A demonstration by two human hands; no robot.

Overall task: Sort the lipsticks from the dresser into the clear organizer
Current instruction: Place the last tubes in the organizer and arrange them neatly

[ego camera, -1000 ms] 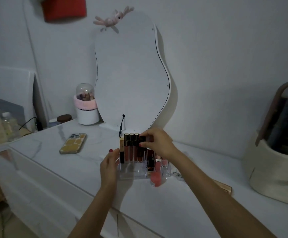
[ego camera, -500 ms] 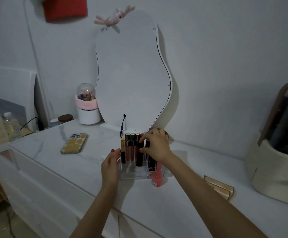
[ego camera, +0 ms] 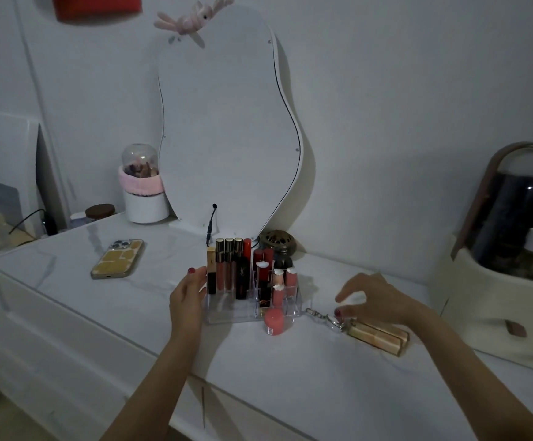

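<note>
The clear organizer (ego camera: 252,308) stands on the white dresser (ego camera: 290,370), in front of the wavy mirror (ego camera: 227,122). Its back row holds upright lip-gloss tubes (ego camera: 227,265) with gold caps, a gold-and-black lipstick (ego camera: 211,270) at the left end, and a black tube (ego camera: 242,276) just beside them. Further right stand red lipsticks (ego camera: 263,265) and several pink tubes (ego camera: 285,280) with pale caps. A short pink tube (ego camera: 274,321) stands at the organizer's front edge; whether it is inside a compartment or just outside cannot be told.

The left hand (ego camera: 188,294) rests against the organizer's left side. Its fingers are straight and together, fingertips (ego camera: 195,275) touching the wall near the gold-and-black lipstick. It grips nothing.

The right hand (ego camera: 376,300) is to the right of the organizer, well apart from it, above a gold lipstick (ego camera: 376,337) that lies flat on the dresser. The fingers are loosely curved and spread, the thumb pointing down at the lipstick's left end. Whether the thumb touches the lipstick cannot be told; the hand holds nothing. A metal key chain (ego camera: 320,316) runs from the lipstick's left end toward the organizer.

A phone (ego camera: 117,258) lies face down on the dresser to the left. A white pot (ego camera: 145,198) with a pink band and a clear dome stands at the back left. A dark round tin (ego camera: 277,243) sits behind the organizer. A cream storage case (ego camera: 494,307) with a dark window stands at the right.
</note>
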